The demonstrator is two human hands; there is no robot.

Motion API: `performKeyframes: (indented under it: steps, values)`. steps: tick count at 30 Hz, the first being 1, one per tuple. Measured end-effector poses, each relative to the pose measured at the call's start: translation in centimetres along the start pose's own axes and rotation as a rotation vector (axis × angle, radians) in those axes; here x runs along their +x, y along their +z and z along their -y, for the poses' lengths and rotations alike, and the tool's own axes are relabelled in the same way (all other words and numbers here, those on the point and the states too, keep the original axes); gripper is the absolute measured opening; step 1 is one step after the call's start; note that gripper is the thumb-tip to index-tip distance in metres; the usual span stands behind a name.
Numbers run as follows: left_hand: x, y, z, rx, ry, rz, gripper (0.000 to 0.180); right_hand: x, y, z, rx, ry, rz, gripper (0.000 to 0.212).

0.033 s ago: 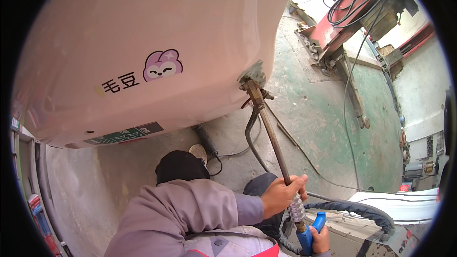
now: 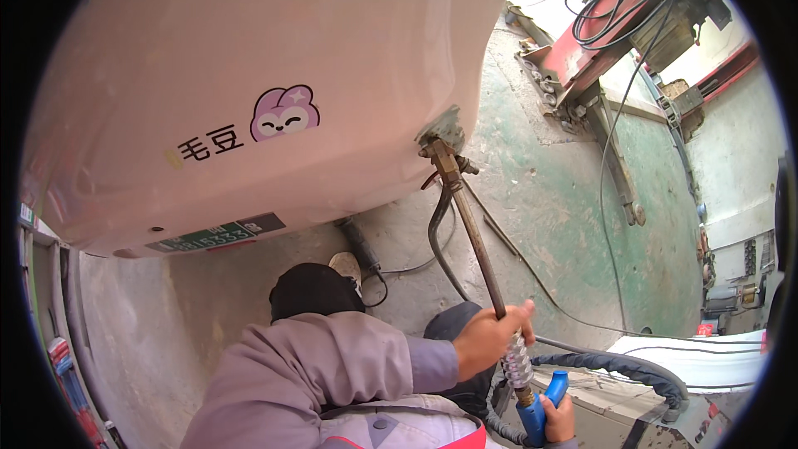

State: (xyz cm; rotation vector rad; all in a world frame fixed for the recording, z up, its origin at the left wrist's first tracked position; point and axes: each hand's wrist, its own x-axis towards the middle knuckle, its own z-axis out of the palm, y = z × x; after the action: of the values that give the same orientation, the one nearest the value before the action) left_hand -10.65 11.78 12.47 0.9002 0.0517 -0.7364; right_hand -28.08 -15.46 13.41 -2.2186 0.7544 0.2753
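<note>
A long metal slide-hammer dent puller runs from the car's rear corner down to my hands. Its brass-coloured head meets a bare, scuffed patch on the pale pink bumper. My left hand is closed around the rod at the upper end of the ribbed silver weight; some fingers are hidden behind the rod. Below that weight, my right hand grips the blue handle, partly hidden by it. A black cable hangs from the tool's head.
A dark cylindrical power tool lies on the floor by my shoe. Thin cables cross the green and grey floor. A black-sleeved hose loops beside a machine at lower right. A red lift post with a metal arm stands beyond.
My left hand has shifted slightly to the left, and a little more of the ribbed weight shows below it. The right hand and the puller's head stay in place.
</note>
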Motion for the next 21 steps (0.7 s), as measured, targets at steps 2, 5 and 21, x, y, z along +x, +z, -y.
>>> performKeyframes:
  steps: [2, 5, 21]
  values:
    - [0.6, -1.6, -2.7, 0.017, 0.204, -0.073, 0.046, 0.0, 0.0, 0.5, -0.016, -0.017, -0.005, 0.05]
    - [2.4, -4.1, -8.2, -0.581, 0.485, -0.211, 0.035, -0.5, 0.5, 1.4, -0.011, -0.028, -0.028, 0.05]
    - [1.8, -3.6, -10.2, -0.608, 0.304, -0.122, 0.038, -1.2, 0.4, 0.4, 0.062, -0.041, -0.072, 0.049]
